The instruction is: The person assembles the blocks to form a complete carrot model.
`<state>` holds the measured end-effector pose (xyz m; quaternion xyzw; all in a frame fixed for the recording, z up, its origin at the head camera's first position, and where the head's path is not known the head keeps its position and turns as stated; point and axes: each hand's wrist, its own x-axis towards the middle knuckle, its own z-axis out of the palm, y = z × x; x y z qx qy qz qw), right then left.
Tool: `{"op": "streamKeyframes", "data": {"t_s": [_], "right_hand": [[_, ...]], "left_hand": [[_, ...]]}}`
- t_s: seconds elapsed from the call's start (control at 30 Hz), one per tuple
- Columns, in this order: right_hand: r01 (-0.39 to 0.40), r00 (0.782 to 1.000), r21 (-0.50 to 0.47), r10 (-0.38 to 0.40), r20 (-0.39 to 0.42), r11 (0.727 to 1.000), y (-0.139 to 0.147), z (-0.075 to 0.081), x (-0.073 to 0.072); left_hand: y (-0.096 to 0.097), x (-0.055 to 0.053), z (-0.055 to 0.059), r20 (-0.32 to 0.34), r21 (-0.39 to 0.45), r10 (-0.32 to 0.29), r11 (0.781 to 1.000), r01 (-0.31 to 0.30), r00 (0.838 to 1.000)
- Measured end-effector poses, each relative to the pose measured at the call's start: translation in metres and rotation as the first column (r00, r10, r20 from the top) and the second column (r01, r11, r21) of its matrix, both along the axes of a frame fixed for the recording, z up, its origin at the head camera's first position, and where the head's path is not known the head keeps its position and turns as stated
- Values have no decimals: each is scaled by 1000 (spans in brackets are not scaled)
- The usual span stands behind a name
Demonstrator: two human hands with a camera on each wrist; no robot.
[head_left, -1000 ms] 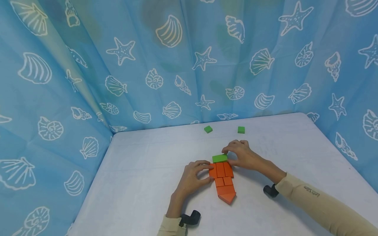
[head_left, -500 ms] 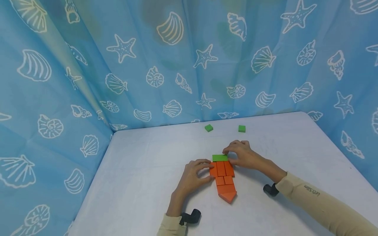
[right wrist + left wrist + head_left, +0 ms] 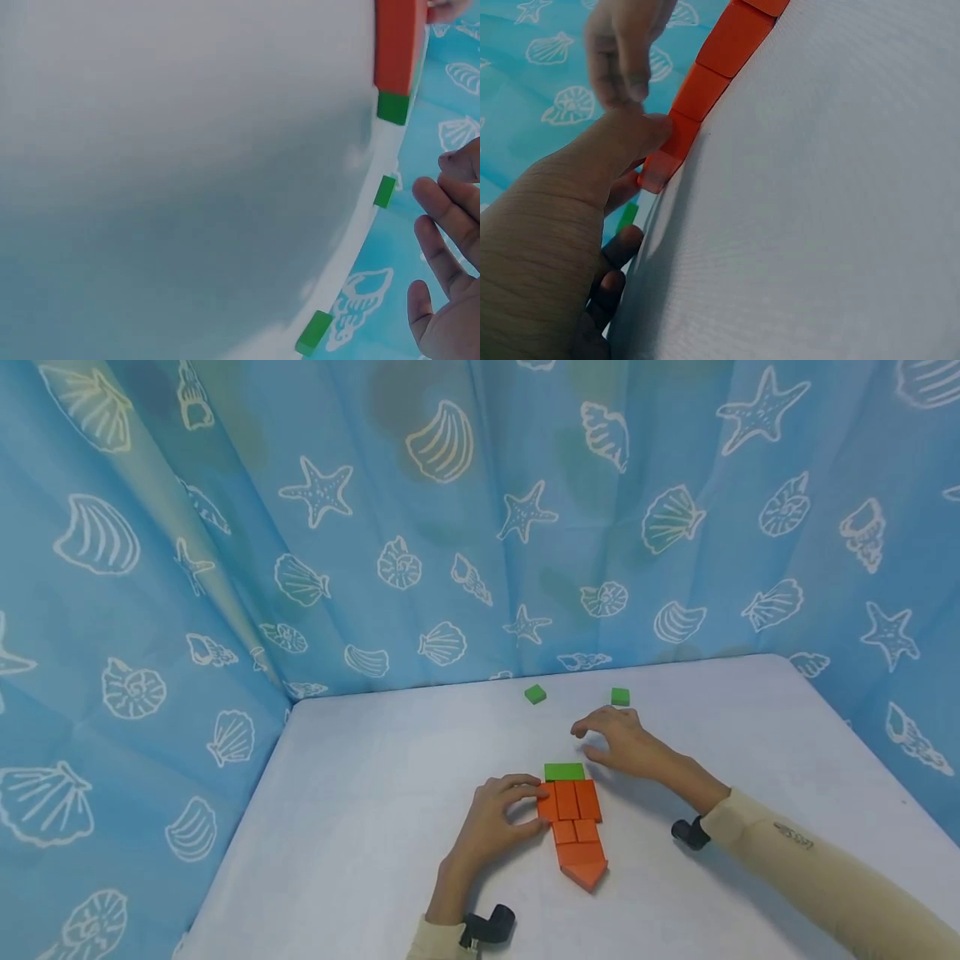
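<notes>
My left hand (image 3: 495,818) lies at the left side of a flat figure of orange blocks (image 3: 580,831) on the white table. Its thumb and index finger pinch the upper-left orange block (image 3: 547,806); the left wrist view shows the thumb against an orange side (image 3: 681,135). Across the figure's top lies a green rectangular block (image 3: 564,772), touching the orange row. My right hand (image 3: 626,743) hovers beyond it, fingers loosely bent and holding nothing. In the right wrist view its fingers (image 3: 450,225) are apart from every block.
Two small green blocks lie near the table's back edge, one on the left (image 3: 535,694) and one on the right (image 3: 620,697), just past my right hand. A blue curtain (image 3: 450,527) with white shells and starfish hangs behind the white table (image 3: 360,793) and along its sides.
My right hand has let go of the green rectangular block and moved up and away from it, towards the back. That block sits straighter along the orange row. My left hand has stayed in place.
</notes>
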<state>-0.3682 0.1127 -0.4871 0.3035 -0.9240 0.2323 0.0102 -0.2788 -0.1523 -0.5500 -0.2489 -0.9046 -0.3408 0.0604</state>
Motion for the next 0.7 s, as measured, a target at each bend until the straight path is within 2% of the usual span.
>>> {"op": "streamKeyframes", "data": {"t_s": [0.3,0.5,0.7], "right_hand": [[9,999,-51,-11,-50,999,-23,9,-55],[54,998,-46,-56,-31,997,-39,8,-87],[47,998,13,-47,36,999,-50,5,-108]], "left_hand": [[-2,-3,2,-28,-3,-13,1000,13,1000],[-1,-4,1,-53,-3,-13,1000,13,999],[0,-5,-2,-79,-1,-13,1000,13,997]]}}
